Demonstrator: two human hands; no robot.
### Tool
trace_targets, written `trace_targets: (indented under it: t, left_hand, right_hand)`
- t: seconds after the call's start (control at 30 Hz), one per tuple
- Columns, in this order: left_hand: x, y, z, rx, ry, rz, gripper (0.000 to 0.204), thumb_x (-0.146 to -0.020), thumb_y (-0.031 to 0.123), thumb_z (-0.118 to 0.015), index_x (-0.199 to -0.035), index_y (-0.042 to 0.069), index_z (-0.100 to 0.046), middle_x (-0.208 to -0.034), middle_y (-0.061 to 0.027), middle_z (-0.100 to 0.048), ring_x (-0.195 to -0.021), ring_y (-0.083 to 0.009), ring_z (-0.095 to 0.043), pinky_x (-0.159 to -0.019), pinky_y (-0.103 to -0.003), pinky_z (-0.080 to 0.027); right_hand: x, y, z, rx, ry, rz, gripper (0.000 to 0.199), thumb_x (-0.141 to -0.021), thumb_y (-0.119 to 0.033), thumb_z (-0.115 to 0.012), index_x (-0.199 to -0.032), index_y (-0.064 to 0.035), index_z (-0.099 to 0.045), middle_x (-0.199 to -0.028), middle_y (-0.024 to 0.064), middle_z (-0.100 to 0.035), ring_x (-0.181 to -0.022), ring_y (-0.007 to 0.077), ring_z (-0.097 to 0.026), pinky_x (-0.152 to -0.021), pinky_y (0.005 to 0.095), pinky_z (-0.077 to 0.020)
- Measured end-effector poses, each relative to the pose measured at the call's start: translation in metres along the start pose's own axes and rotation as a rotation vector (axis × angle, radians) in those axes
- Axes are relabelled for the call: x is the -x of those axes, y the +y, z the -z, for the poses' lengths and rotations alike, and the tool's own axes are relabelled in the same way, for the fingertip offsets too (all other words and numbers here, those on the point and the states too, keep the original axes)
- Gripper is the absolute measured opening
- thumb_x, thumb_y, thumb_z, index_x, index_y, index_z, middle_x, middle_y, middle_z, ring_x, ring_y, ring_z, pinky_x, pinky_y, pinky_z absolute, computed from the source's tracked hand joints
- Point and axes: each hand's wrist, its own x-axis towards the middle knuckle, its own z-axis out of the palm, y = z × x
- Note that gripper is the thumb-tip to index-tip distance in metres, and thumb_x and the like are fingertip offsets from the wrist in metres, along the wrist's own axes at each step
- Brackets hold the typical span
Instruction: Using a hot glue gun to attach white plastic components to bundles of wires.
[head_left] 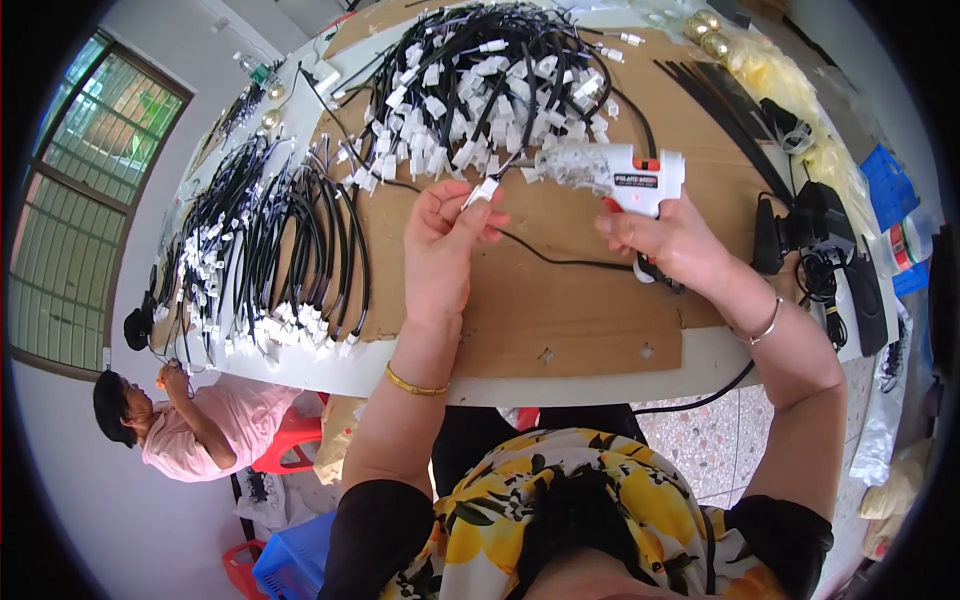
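A: Head view, the only one. Start with the left hand [450, 225]. Holding what?

B: A small white connector [482, 192], pinched between thumb and fingertips, up above the brown cardboard [580, 335], on the near side of a big heap of cables [490, 85].

A: And in the right hand [680, 240]?

B: A glue gun [622, 172], grasped by the handle, close to the red trigger [610, 205]. Can't tell if squeezing.

A: Nozzle pointing where?

B: Left, toward the connector and its wire, just beside them. Can't tell if touching. Can't make out any glue either.

A: Step in hand?

B: Looks like gluing, or lining up for it, where wire meets connector. Judging from the pose only.

A: Next move calls for?

B: Probably a steady left pinch, fingertips clear of the nozzle, plus a light, controlled pull on the trigger with the gun aimed at that joint.

A: Surroundings, quick.

B: To the left, a spread of black cables [300, 245] with white ends, partly on the cardboard. Lower left, a co-worker in pink [215, 425], seated by the table [560, 392], hand raised. Too small to tell what's held.
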Motion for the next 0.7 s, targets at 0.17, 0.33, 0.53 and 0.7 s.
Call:
trace_targets:
  t: [0.17,0.33,0.53,0.7]
  left_hand:
    - [0.0006,0.0008,0.0004,-0.051,-0.031,0.043,0.015,-0.082,0.002,-0.051,-0.096,-0.003,-0.048,-0.088,-0.0142,-0.06,-0.071,-0.0171,-0.06,-0.058,-0.023,-0.047]
    - [0.0014,0.0002,0.0006,-0.016,-0.034,0.083,0.017,-0.084,0.005,-0.05,-0.098,-0.004,-0.049,-0.086,-0.0143,-0.06,-0.07,-0.0182,-0.06,-0.059,-0.025,-0.048]
    - [0.0023,-0.0001,0.0038,0.06,-0.052,0.124,0.023,-0.086,0.012,-0.048,-0.102,-0.005,-0.048,-0.081,-0.0142,-0.06,-0.067,-0.0188,-0.059,-0.058,-0.026,-0.047]
    - [0.0027,0.0001,0.0021,0.033,-0.055,0.12,0.025,-0.088,0.017,-0.046,-0.1,-0.004,-0.05,-0.076,-0.0119,-0.06,-0.064,-0.0174,-0.058,-0.058,-0.026,-0.047]
  right_hand:
    - [-0.0012,-0.0019,-0.0007,-0.027,-0.015,-0.054,0.017,-0.072,-0.004,-0.059,-0.085,-0.0032,-0.049,-0.068,0.0009,-0.052,-0.061,0.0086,-0.049,-0.053,0.0231,-0.0405]
    - [-0.0003,0.0,-0.0009,-0.041,-0.022,-0.039,0.017,-0.071,-0.003,-0.06,-0.084,-0.0027,-0.049,-0.068,0.0009,-0.052,-0.061,0.0085,-0.049,-0.053,0.0226,-0.04]
    - [-0.0005,0.0027,-0.0004,-0.031,-0.057,-0.043,0.015,-0.072,-0.005,-0.059,-0.084,-0.0028,-0.049,-0.067,0.0011,-0.052,-0.061,0.0085,-0.049,-0.054,0.0231,-0.0403]
    - [-0.0007,0.0031,-0.0008,0.003,-0.062,-0.026,0.014,-0.073,-0.005,-0.058,-0.083,-0.0031,-0.049,-0.067,0.0006,-0.051,-0.061,0.0081,-0.049,-0.054,0.023,-0.0401]
